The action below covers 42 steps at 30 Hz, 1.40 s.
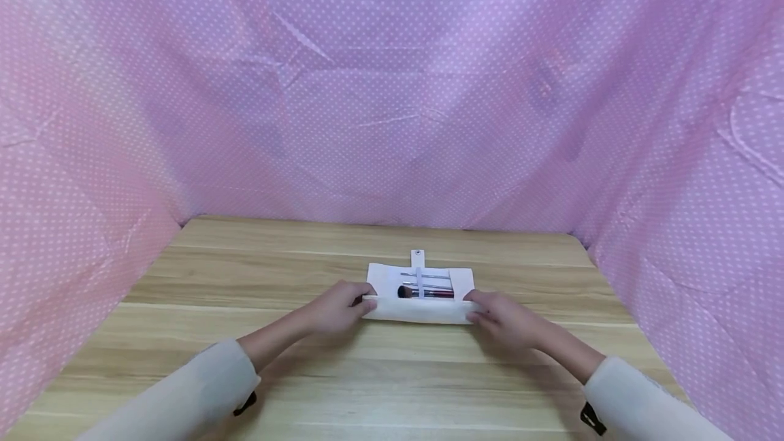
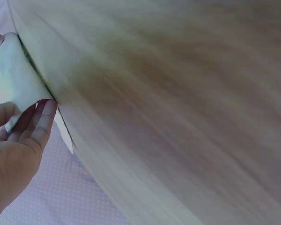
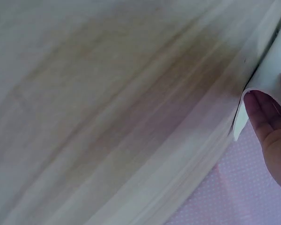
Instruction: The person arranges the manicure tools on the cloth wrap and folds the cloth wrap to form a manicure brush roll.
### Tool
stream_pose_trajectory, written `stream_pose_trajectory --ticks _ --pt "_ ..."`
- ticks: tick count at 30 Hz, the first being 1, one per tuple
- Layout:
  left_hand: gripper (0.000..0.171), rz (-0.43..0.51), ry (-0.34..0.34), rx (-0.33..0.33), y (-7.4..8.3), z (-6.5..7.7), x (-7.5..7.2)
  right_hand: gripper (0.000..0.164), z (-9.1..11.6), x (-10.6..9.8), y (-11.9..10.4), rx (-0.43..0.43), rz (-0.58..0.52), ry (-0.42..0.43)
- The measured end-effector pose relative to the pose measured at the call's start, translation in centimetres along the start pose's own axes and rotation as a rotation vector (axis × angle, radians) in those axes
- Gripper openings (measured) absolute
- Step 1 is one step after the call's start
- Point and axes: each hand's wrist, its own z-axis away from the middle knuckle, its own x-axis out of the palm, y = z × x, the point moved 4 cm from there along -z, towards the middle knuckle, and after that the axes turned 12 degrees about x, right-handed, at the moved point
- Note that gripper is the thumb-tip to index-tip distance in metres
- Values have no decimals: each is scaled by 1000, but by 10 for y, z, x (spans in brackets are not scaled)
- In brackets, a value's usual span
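A white roll-up brush case (image 1: pixel 380 278) lies on the table with its near part folded over, and a snap strap (image 1: pixel 418 258) points away from me. Inside it, a makeup brush (image 1: pixel 437 294) with dark bristles and a red handle lies below thinner brushes (image 1: pixel 429 275), all crossed by a narrow band. My left hand (image 1: pixel 341 306) holds the left end of the fold, thumb on the outside and fingers inside the curl, as the left wrist view shows. At the right end, my right hand (image 1: pixel 505 318) grips the fold the same way. The lower parts of the brushes are hidden.
The wooden table (image 1: pixel 275 250) has rounded far corners. Pink polka-dot cloth (image 1: pixel 392 121) hangs behind it and along both sides. Both forearms, in light sleeves (image 1: pixel 202 386), reach in from the near edge.
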Motion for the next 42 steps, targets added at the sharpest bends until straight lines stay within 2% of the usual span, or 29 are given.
stream_pose_trajectory --ticks 4,9,12,24,28,30,32,34,36,38,40,42 --pt "9 76 24 -33 -7 -7 -5 18 -8 -2 9 128 -136 -17" --pt "12 299 48 -163 -19 -15 -7 18 -19 -5 18 200 -200 3" --pt "13 374 64 -238 -25 -18 -6 17 -23 -4 23 229 -226 -1" --pt "9 428 80 -342 -32 -27 -5 22 -32 0 34 357 -261 -2" --pt "9 396 89 -370 -36 -29 -3 26 -34 1 33 398 -229 7" --pt "9 352 91 -376 -36 -31 -4 30 -35 1 30 387 -215 16" --pt "10 258 82 -352 -35 -33 -4 34 -36 0 27 341 -182 43" --pt "14 101 57 -284 -32 -37 -4 36 -37 -1 21 237 -105 78" --pt "21 -77 22 -165 -25 -41 -4 37 -38 -2 14 99 15 120" --pt "32 -246 -23 -16 -16 -45 -3 37 -37 -2 6 -41 145 163" --pt "42 -336 -84 131 -5 -45 0 35 -36 0 -1 -148 234 185" --pt "46 -382 -149 250 3 -44 4 33 -35 1 -5 -199 268 181"
